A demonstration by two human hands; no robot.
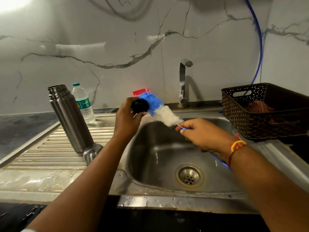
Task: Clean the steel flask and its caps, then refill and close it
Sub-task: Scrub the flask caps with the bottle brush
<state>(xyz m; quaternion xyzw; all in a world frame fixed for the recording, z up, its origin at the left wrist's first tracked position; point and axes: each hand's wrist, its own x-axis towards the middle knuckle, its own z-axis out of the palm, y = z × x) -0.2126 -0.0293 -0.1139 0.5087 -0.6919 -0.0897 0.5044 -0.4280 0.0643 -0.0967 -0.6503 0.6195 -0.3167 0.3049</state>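
Okay, over the sink (150, 164) we hold both hands up. Our left hand (127, 119) grips the black inner cap (139, 106), fingers curled round it. Our right hand (202, 134) pinches the blue handle of the bottle brush (163, 113), thumb and fingers closed on it just behind the bristles. The brush tilts up to the left, and its blue bristle end touches the cap while the white bristles sit nearer the right hand.

The steel flask (70, 118) stands uncapped on the ribbed drainboard (46, 148), left of the sink and well apart from both hands. The steel outer cap (92, 153) sits mouth-down just beside the flask's base. A plastic water bottle (83, 102) stands right behind the flask. Dark desk (16, 128) shows at far left.

The tap (183, 81) is at the back wall, with a red holder (141, 91) left of it. A brown basket (250, 121) with a cloth (258, 106) inside sits right of the sink.
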